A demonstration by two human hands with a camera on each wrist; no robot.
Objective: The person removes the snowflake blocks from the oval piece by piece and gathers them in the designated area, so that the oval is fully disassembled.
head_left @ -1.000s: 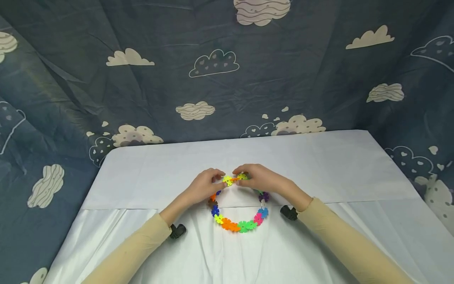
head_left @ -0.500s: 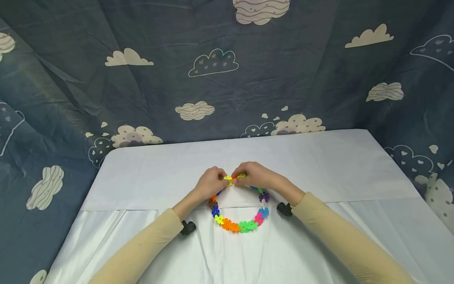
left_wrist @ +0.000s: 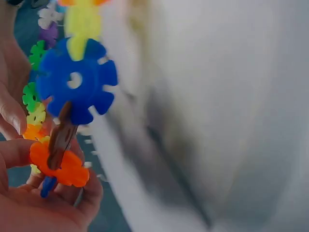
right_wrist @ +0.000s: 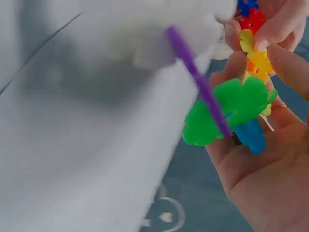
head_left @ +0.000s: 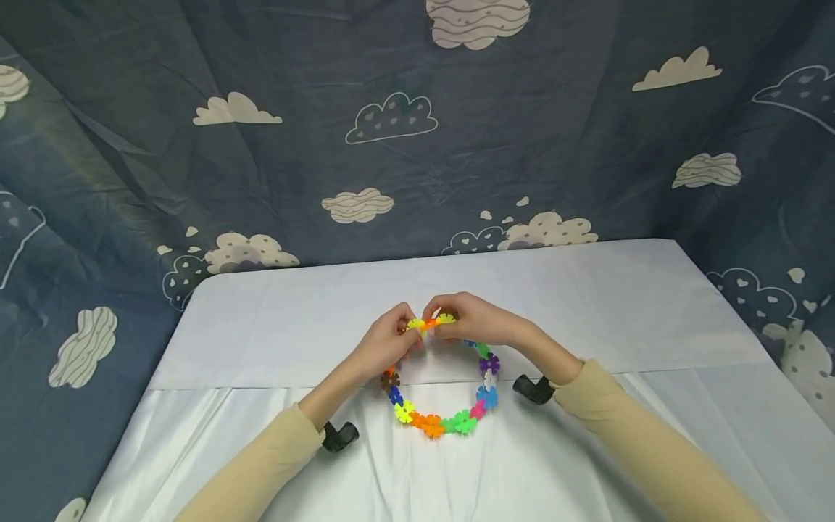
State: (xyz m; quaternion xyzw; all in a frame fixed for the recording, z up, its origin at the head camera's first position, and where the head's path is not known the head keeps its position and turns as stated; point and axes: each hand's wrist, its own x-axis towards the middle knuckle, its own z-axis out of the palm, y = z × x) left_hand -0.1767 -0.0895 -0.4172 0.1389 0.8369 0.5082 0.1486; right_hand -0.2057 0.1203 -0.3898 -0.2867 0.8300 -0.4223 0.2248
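Observation:
A ring of colourful plastic snowflake discs (head_left: 464, 422), slotted edge to edge, hangs from both hands over the white table. At its far side the left hand (head_left: 386, 337) pinches a yellow disc (head_left: 414, 324) between thumb and fingers. Right beside it, the right hand (head_left: 479, 320) pinches the chain by an orange disc (head_left: 430, 324) and another yellow disc (head_left: 446, 318). The left wrist view has a blue disc (left_wrist: 75, 79), a brown one (left_wrist: 62, 142) and an orange one (left_wrist: 67, 169) near the palm. A green disc (right_wrist: 229, 111) and a purple one (right_wrist: 200, 84) dangle by the right palm.
White cloth covers the table (head_left: 261, 326). Behind and at both sides hangs a dark curtain (head_left: 293, 159) with a cloud print. Black wrist devices (head_left: 341, 436) sit below each forearm.
The left hand has closed in on the yellow disc and now pinches it. Both hands have raised the joint slightly, and the ring's near side has tipped and shifted a little toward the person.

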